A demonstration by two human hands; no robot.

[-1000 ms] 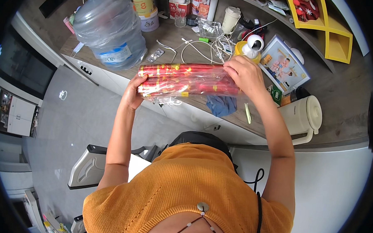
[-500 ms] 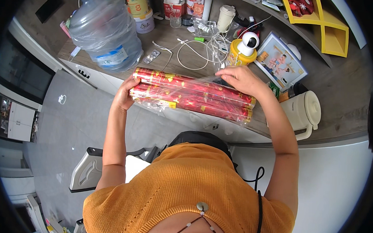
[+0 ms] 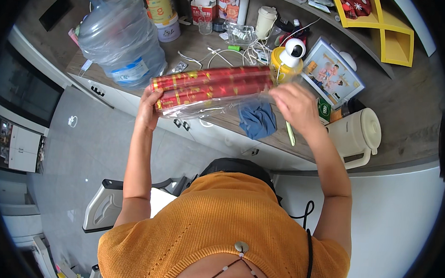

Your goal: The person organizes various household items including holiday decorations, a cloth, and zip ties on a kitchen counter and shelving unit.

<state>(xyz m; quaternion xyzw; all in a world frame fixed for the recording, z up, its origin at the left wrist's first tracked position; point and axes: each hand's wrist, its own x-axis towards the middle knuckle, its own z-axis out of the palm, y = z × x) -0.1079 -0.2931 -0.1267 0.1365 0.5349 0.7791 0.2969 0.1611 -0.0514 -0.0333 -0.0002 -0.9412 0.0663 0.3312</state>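
Right end of the red tubes (image 3: 212,90) has swung up and away from the body since the earlier frame, so the bundle now slopes upward to the right; the blue cloth (image 3: 258,121) and a slim pale green object (image 3: 290,134), covered then, are exposed. Left hand (image 3: 148,108) grips the left end, thumb on top, fingers beneath. Right hand (image 3: 296,105) is at the right end, fingers curled and motion-blurred; cannot tell whether it pinches the clear film (image 3: 199,111) or is free of it. Bundle is held up over the front edge of the desk (image 3: 193,44), gold-patterned, at least two tubes side by side. Progress, as judged: film is loose and sags along the near side, yet tubes lie together with film around at least part of them; none set apart on the desk. Whether the right end is already open: not resolvable through the blur. Nearby: cream jug (image 3: 354,135) right of the right forearm, white camera (image 3: 292,51) on a yellow tub (image 3: 281,67) just beyond the right hand, large water bottle (image 3: 122,42) beyond the left hand
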